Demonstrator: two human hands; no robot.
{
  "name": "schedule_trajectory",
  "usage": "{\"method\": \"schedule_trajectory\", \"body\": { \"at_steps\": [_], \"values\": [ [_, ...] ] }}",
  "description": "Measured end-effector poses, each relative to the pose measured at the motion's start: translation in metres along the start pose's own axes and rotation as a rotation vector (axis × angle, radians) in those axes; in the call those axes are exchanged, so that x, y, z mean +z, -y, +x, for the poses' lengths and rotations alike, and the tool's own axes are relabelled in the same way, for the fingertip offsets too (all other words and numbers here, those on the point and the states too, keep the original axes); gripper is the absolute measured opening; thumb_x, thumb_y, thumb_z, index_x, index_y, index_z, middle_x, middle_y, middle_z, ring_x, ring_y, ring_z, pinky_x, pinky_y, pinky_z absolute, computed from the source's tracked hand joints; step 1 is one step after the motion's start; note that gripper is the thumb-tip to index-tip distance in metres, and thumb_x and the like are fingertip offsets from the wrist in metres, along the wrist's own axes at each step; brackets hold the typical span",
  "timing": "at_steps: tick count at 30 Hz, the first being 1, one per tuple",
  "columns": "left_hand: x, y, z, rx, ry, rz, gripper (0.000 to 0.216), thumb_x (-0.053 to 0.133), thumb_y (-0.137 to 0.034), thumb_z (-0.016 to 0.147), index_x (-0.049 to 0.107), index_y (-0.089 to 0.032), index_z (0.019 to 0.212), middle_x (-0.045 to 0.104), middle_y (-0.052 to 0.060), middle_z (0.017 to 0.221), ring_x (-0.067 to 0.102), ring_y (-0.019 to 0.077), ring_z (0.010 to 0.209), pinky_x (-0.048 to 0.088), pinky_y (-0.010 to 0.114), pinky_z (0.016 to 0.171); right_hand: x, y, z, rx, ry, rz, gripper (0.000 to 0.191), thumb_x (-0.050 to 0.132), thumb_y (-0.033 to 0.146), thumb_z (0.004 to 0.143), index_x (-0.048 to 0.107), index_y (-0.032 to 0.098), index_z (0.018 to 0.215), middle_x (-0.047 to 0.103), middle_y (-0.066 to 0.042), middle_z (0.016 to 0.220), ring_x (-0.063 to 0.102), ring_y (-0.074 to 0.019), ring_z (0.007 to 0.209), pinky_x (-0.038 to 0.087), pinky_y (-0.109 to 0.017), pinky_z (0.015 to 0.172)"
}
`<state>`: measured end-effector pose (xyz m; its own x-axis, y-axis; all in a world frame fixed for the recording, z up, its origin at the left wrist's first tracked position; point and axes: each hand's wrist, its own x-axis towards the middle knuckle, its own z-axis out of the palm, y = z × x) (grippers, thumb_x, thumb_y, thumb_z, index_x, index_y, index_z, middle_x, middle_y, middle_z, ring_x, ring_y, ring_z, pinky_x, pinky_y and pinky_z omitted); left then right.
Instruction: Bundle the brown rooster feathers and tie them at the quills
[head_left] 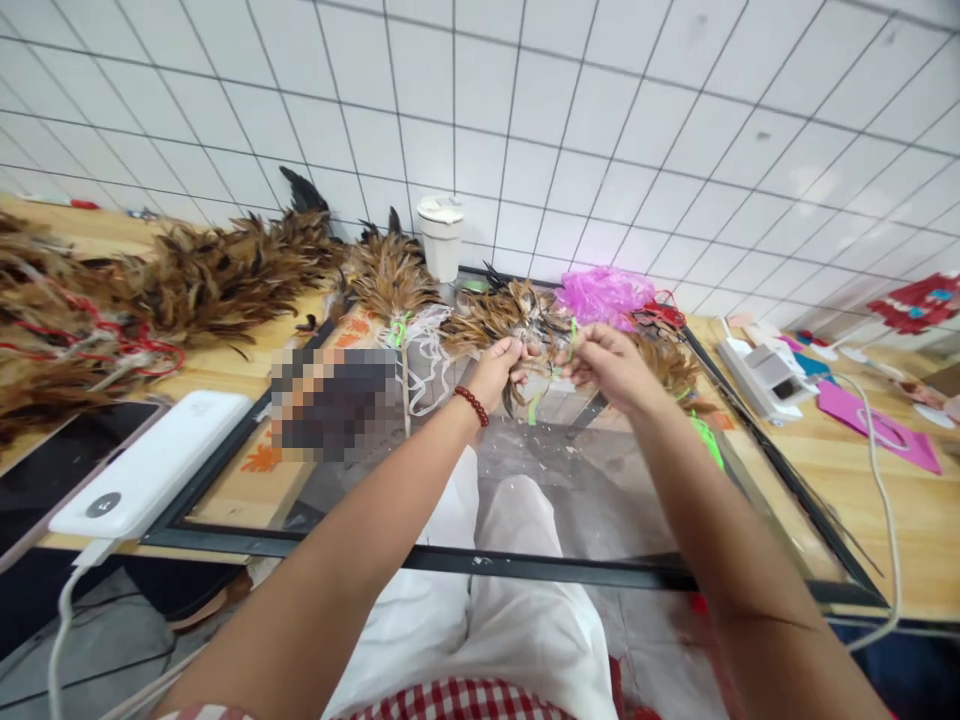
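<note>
In the head view my left hand (496, 372), with a beaded bracelet at its wrist, is closed in a pinch at the near edge of a bundle of brown feathers (510, 312). A few feather tips poke out below its fingers. To its right my right hand (613, 366) pinches a thin bright green string (574, 336). The string runs beside the feathers, and a green end (532, 411) hangs lower between the hands. Exactly how the string meets the feathers is hidden by the fingers. Both hands are above a black-framed glass panel (480, 562).
Feather bundles (225, 275) cover the left side, some with red cords (142, 345). Behind stand a feather duster-like bundle (394, 275), a lidded white cup (441, 240) and pink plastic (606, 292). A white power bank (161, 455) lies left; a white device (769, 380) with a cable sits right.
</note>
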<state>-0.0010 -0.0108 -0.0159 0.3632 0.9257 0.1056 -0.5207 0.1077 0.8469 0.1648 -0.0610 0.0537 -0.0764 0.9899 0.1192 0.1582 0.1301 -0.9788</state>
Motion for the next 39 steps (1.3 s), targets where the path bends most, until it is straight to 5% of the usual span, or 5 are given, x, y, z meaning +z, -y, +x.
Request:
{"method": "schedule_trajectory", "body": {
  "at_steps": [5,10,20,33,39],
  "values": [
    [-0.007,-0.005,0.0,-0.093,0.024,-0.034,0.029,0.062,-0.038,0.081,0.046,-0.016,0.069,0.042,-0.007,0.058,0.037,0.0026,0.038,0.04,0.017,0.042,0.044,-0.029,0.048,-0.039,-0.075,0.095,0.024,0.066,0.032,0.07,0.044,0.022,0.074,0.064,0.003,0.064,0.062,-0.0118,0.055,0.051,-0.024,0.052],
    [-0.013,-0.005,0.0,-0.14,0.1,-0.029,0.027,0.059,-0.039,0.082,0.048,-0.016,0.073,0.044,-0.006,0.058,0.038,0.0035,0.039,0.048,0.022,0.048,0.032,-0.03,0.051,-0.122,-0.129,0.125,0.023,0.063,0.035,0.074,0.044,0.021,0.076,0.064,0.003,0.066,0.061,-0.0094,0.053,0.051,-0.023,0.052],
    [-0.003,0.001,-0.001,-0.124,0.083,0.374,0.025,0.066,-0.036,0.077,0.058,-0.014,0.069,0.05,-0.002,0.06,0.038,0.0037,0.04,0.034,0.017,0.037,0.026,-0.009,0.034,-0.139,0.241,0.045,0.039,0.074,0.032,0.067,0.056,0.018,0.099,0.068,0.0,0.071,0.066,-0.0129,0.061,0.053,-0.024,0.055],
    [0.004,-0.003,-0.005,-0.215,0.317,0.632,0.021,0.062,-0.028,0.078,0.059,-0.013,0.064,0.054,0.0,0.061,0.04,0.0051,0.044,0.033,0.019,0.042,0.019,-0.025,0.038,-0.169,0.172,0.019,0.027,0.076,0.031,0.064,0.061,0.018,0.081,0.071,-0.002,0.072,0.065,-0.0131,0.062,0.053,-0.025,0.06],
    [0.004,-0.002,-0.003,-0.124,0.106,0.47,0.029,0.056,-0.04,0.082,0.056,-0.015,0.067,0.037,-0.006,0.054,0.03,0.0035,0.042,0.027,0.018,0.044,0.012,-0.051,0.053,-0.061,-0.022,-0.027,0.029,0.076,0.027,0.054,0.058,0.018,0.073,0.062,0.003,0.056,0.059,-0.011,0.052,0.046,-0.022,0.052]
  ]
}}
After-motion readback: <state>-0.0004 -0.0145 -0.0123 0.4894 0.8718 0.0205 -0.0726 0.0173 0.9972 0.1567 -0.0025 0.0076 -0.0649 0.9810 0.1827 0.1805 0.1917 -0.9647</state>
